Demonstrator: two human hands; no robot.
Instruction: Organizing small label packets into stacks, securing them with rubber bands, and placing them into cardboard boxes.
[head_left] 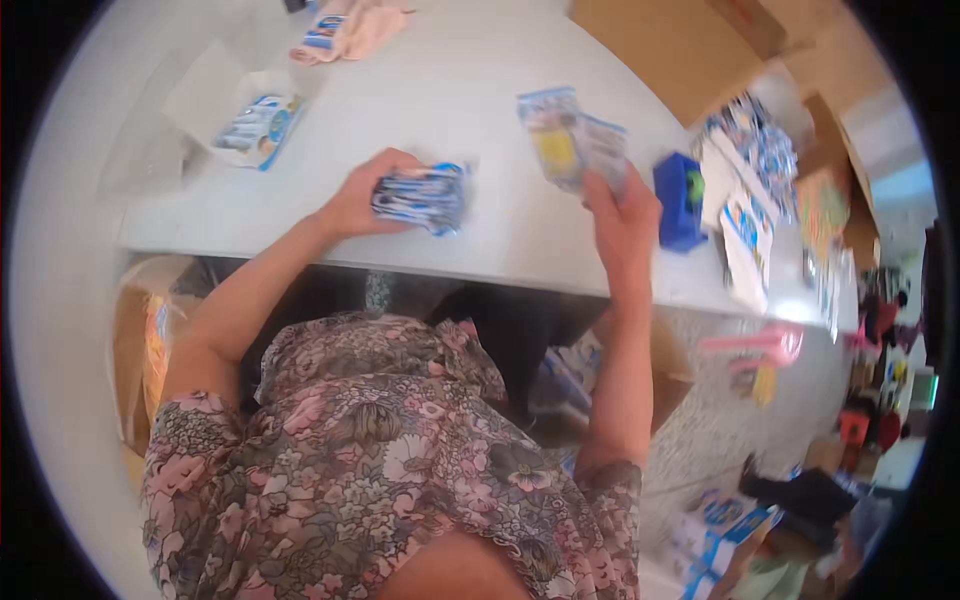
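Over the white table (480, 60), my left hand (365, 195) is closed round a stack of blue-and-white packets (425, 197), held together in a thick bundle. On the other side, my right hand (622, 205) pinches two flat sachets (555, 140), fanned apart, one with a yellow patch. They are raised off the tabletop and a little blurred. Close to my right hand stands a blue dispenser-like block (680, 200) with a green part in it. An open white box (262, 125) at the far left holds more blue-and-white packets.
At the back left lies a pink cloth (355, 32). A large cardboard box (665, 45) stands at the back right, near a heap of packets (755, 140) and a white carton (745, 240). Below are a cardboard box (130, 350) and a pink stool (775, 345). Another person (810, 500) is at lower right.
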